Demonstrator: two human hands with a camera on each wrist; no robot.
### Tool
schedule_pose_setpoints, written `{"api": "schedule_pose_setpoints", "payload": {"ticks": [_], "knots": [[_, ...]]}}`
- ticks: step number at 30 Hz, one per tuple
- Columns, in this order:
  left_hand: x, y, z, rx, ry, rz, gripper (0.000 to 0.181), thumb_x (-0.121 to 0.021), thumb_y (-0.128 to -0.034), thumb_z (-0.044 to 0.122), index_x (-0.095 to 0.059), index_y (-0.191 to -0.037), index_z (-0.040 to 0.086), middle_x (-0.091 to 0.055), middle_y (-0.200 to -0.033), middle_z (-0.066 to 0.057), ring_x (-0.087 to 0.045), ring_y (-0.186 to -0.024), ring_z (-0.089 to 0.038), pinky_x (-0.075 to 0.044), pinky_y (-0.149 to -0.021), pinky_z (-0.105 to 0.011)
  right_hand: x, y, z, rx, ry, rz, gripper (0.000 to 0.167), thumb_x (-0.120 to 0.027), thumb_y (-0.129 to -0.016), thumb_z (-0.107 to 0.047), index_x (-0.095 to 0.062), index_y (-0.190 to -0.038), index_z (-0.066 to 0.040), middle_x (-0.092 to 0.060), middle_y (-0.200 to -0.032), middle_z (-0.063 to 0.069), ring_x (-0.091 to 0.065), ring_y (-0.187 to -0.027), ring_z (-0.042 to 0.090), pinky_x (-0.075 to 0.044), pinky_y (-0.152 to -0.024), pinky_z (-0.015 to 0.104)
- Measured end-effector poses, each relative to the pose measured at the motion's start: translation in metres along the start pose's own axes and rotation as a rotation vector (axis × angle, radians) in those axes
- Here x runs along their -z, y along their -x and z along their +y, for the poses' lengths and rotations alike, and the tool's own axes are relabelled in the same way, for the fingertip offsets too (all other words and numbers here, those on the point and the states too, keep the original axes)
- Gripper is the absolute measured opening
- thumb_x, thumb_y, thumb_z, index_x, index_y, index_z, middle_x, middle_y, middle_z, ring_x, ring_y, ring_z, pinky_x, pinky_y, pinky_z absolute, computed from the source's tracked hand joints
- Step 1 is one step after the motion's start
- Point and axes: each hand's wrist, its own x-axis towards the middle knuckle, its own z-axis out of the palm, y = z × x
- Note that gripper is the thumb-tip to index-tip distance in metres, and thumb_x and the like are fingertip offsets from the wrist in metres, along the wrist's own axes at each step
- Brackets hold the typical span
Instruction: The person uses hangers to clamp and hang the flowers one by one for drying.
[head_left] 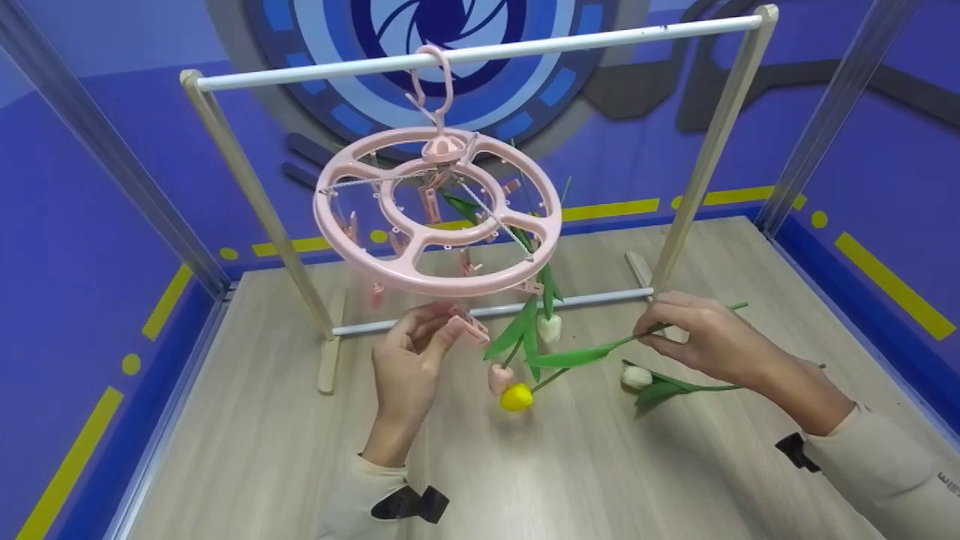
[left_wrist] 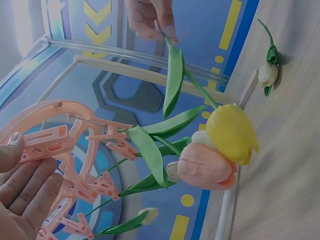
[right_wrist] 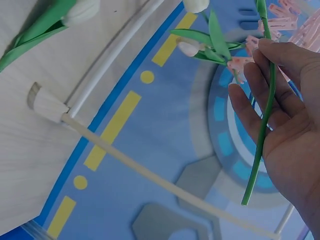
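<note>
In the head view my left hand (head_left: pixel 412 367) pinches a pink clothespin (head_left: pixel 471 327) between thumb and fingers, below the front rim of a round pink hanger (head_left: pixel 450 287). My right hand (head_left: pixel 697 337) holds a yellow tulip (head_left: pixel 517 397) by its green stem, the bloom hanging down toward the left. Behind that bloom a pink tulip (left_wrist: pixel 206 167) dangles head-down from a hanger clip. A white tulip (head_left: pixel 550 328) also hangs under the hanger. In the right wrist view, the held stem (right_wrist: pixel 262 135) runs across the right palm, pinched near its upper part.
The hanger hooks over the white top bar (head_left: pixel 600 41) of a wooden-legged rack, whose lower bar (head_left: pixel 600 298) crosses behind the hands. Another white tulip (head_left: pixel 636 376) lies on the wooden table (head_left: pixel 562 480) below the right hand. Blue patterned walls (head_left: pixel 90 247) enclose the table.
</note>
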Motion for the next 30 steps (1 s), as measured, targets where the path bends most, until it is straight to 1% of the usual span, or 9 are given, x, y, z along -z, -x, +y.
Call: {"api": "schedule_pose_setpoints", "payload": {"ticks": [1, 3, 6, 8, 9, 10, 15, 22, 30], "knots": [[0.000, 0.000, 0.000, 0.000, -0.006, -0.001, 0.023, -0.080, -0.0952, 0.006, -0.075, -0.117, 0.001, -0.080, -0.108, -0.004, -0.076, -0.100, -0.018, -0.061, -0.092, -0.033, -0.001, -0.003, -0.001, 0.007, -0.009, -0.001, 0.004, -0.076, -0.101, -0.016, -0.074, -0.104, -0.015, -0.072, -0.098, -0.002, -0.067, -0.083, 0.015, -0.051, -0.073, 0.014], [-0.001, 0.000, 0.000, 0.000, -0.014, -0.004, 0.022, -0.080, -0.0955, 0.008, -0.076, -0.116, 0.002, -0.080, -0.108, -0.002, -0.076, -0.101, -0.017, -0.061, -0.093, -0.034, -0.002, -0.009, -0.003, 0.016, -0.018, -0.002, 0.013, -0.068, -0.105, -0.026, -0.075, -0.104, -0.014, -0.072, -0.098, -0.003, -0.067, -0.083, 0.014, -0.051, -0.073, 0.014], [-0.003, 0.000, 0.002, 0.000, -0.012, -0.014, 0.021, -0.080, -0.0965, 0.009, -0.076, -0.116, 0.003, -0.079, -0.109, -0.001, -0.076, -0.101, -0.016, -0.061, -0.094, -0.035, -0.005, -0.017, -0.006, 0.027, -0.027, -0.001, 0.020, -0.064, -0.107, -0.031, -0.074, -0.105, -0.014, -0.072, -0.098, -0.003, -0.069, -0.086, 0.015, -0.053, -0.077, 0.015], [-0.004, -0.001, 0.003, -0.001, -0.004, -0.022, 0.021, -0.079, -0.0969, 0.009, -0.075, -0.116, 0.003, -0.079, -0.109, -0.001, -0.076, -0.101, -0.015, -0.061, -0.093, -0.036, -0.006, -0.022, -0.009, 0.031, -0.026, 0.001, 0.014, -0.068, -0.106, -0.026, -0.074, -0.105, -0.013, -0.072, -0.098, -0.003, -0.069, -0.088, 0.016, -0.053, -0.080, 0.014], [-0.004, -0.001, 0.003, 0.000, 0.001, -0.025, 0.021, -0.079, -0.0968, 0.009, -0.075, -0.116, 0.003, -0.079, -0.110, -0.001, -0.076, -0.101, -0.016, -0.061, -0.093, -0.036, -0.007, -0.024, -0.011, 0.031, -0.027, 0.002, 0.006, -0.074, -0.103, -0.019, -0.074, -0.104, -0.013, -0.072, -0.099, -0.003, -0.069, -0.088, 0.017, -0.053, -0.082, 0.014], [-0.005, -0.001, 0.004, 0.000, -0.002, -0.029, 0.020, -0.079, -0.0971, 0.010, -0.075, -0.116, 0.004, -0.079, -0.110, -0.001, -0.076, -0.101, -0.016, -0.061, -0.093, -0.036, -0.008, -0.026, -0.012, 0.031, -0.027, 0.003, 0.007, -0.079, -0.099, -0.011, -0.074, -0.104, -0.013, -0.072, -0.099, -0.003, -0.069, -0.089, 0.017, -0.053, -0.084, 0.013], [-0.006, -0.001, 0.005, -0.016, -0.009, -0.034, 0.020, -0.080, -0.0967, 0.010, -0.075, -0.116, 0.004, -0.079, -0.108, 0.000, -0.076, -0.100, -0.017, -0.061, -0.093, -0.036, -0.013, -0.039, -0.019, 0.034, -0.025, -0.003, 0.037, -0.086, -0.078, 0.014, -0.074, -0.103, -0.010, -0.071, -0.098, -0.003, -0.069, -0.088, 0.016, -0.050, -0.087, 0.010], [-0.012, -0.001, 0.006, -0.035, -0.010, -0.049, 0.021, -0.080, -0.0961, 0.010, -0.076, -0.115, 0.004, -0.080, -0.107, 0.002, -0.076, -0.101, -0.014, -0.061, -0.095, -0.037, -0.022, -0.055, -0.024, 0.080, -0.038, 0.022, 0.035, -0.086, -0.078, 0.014, -0.073, -0.101, -0.009, -0.071, -0.096, -0.001, -0.066, -0.083, 0.015, -0.052, -0.073, 0.017], [-0.017, -0.001, 0.009, -0.023, 0.004, -0.055, 0.020, -0.081, -0.0956, 0.010, -0.076, -0.114, 0.003, -0.080, -0.106, 0.001, -0.076, -0.097, -0.015, -0.062, -0.088, -0.036, -0.031, -0.068, -0.030, 0.084, -0.043, 0.036, 0.032, -0.087, -0.080, 0.011, -0.074, -0.101, -0.010, -0.071, -0.096, -0.001, -0.069, -0.087, 0.016, -0.058, -0.076, 0.023]]}}
